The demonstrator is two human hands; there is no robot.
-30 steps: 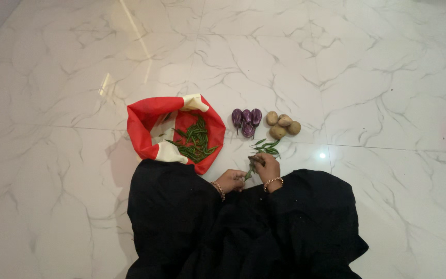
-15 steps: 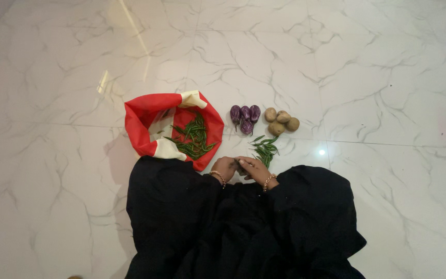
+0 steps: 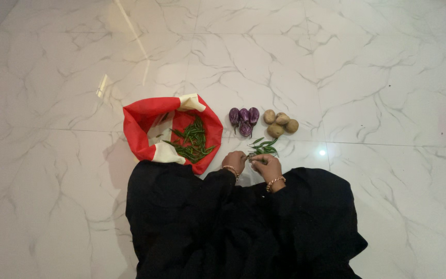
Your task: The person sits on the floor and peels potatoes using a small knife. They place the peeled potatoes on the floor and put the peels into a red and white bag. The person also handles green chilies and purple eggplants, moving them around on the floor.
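Red bag — green chillies inside; both hands together, pinching one chilli — grip unclear.

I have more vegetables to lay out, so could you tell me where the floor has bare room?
The marble floor is bare right of the potatoes, beyond the aubergines, and left of the red bag. It is crowded between bag and potatoes, where both hands meet at the loose green chillies.

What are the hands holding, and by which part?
Both hands, left and right, meet at a green chilli beside the loose chilli pile. It looks pinched between their fingers, but which end each holds is too small to tell.
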